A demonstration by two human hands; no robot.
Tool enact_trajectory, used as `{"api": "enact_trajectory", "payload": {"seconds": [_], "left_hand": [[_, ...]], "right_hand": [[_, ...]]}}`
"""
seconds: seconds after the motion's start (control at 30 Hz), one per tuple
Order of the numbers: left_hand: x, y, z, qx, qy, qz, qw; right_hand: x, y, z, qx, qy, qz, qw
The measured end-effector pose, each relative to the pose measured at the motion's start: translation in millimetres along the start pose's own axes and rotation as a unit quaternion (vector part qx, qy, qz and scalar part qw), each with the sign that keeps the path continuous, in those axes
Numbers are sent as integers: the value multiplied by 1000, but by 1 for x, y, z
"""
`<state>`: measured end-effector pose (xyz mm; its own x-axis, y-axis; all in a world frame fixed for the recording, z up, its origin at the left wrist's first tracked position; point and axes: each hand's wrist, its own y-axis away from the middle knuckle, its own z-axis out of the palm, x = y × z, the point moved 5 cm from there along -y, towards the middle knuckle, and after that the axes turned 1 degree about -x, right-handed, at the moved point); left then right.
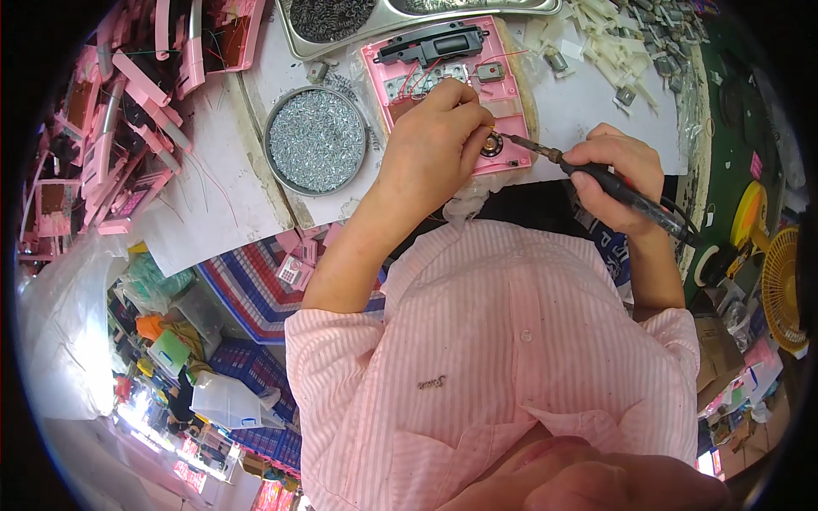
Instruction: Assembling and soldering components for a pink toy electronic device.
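Note:
My right hand (619, 175) grips the dark handle of a soldering iron (615, 187), its metal tip pointing left. The tip reaches a small round black part with a brass-coloured centre (492, 145), at the lower right of a pink plastic housing (521, 123). Over the housing, my left hand (439, 136) is closed, thumb and fingers pinched together beside that round part. What lies between those fingers is hidden. Inside the housing are a long black plastic piece (430, 44), a small metal motor (490, 72) and thin red wires (423, 75).
A round tin of small screws (315, 140) stands left of the housing. Wired pink housings (128, 119) pile at the far left. A metal tray (400, 19) of dark small parts is behind. White plastic pieces and motors (609, 55) lie at the back right; a yellow fan (784, 289) is at right.

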<state>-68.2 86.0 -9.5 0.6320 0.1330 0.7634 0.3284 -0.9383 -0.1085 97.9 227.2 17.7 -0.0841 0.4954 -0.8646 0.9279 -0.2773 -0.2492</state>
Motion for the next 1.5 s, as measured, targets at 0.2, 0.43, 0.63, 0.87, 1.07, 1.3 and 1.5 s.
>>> {"api": "enact_trajectory", "payload": {"seconds": [0.2,0.43,0.63,0.87,1.07,1.3,1.5], "left_hand": [[0,1,-1,-6,4,-10,1000],[7,2,-4,-18,-15,41,999],[3,4,-2,3,5,30,1000],[9,2,-1,-21,-54,48,997],[12,2,1,-29,-94,58,994],[13,2,3,-55,-131,50,989],[13,3,5,-57,-141,46,987]], "right_hand": [[2,7,-12,15,-13,17,1000],[1,7,-15,17,-10,5,1000],[0,5,-16,22,-11,-1,1000],[0,2,-8,-2,-7,-11,1000],[1,2,-5,-11,2,-5,1000],[2,2,-3,-22,5,-4,1000],[0,0,-1,-25,6,-3,1000]]}}
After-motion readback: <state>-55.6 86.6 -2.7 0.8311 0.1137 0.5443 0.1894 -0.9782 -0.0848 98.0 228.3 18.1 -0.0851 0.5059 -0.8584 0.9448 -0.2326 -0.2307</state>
